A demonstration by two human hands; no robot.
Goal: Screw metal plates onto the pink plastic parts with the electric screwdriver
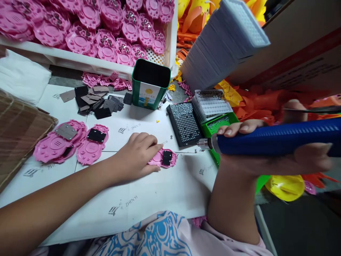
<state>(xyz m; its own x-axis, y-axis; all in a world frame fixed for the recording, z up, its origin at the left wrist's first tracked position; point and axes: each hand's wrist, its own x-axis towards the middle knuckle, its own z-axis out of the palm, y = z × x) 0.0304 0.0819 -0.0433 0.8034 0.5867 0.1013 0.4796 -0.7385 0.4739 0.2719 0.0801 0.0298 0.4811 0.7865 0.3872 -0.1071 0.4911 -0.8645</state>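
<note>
My left hand [140,154] is closed round one end of a pink plastic casing [157,159] that lies flat on the paper-covered table. A black plate [167,158] sits in the casing's uncovered end. My right hand [247,131] grips a blue electric screwdriver [277,138], held level with its silver tip pointing left. That tip hovers by the corner of a black screw tray [186,122], whose holes are filled with small screws. To the left lie more pink casings, one with a black plate [96,135] and one with a grey plate [66,131].
A green tin [151,85] stands behind, beside loose dark plates [102,103]. A white crate [106,65] of pink casings is at the back. Stacked white trays [221,46] lean at right, above a green box [220,122]. A cardboard box [21,131] borders the left.
</note>
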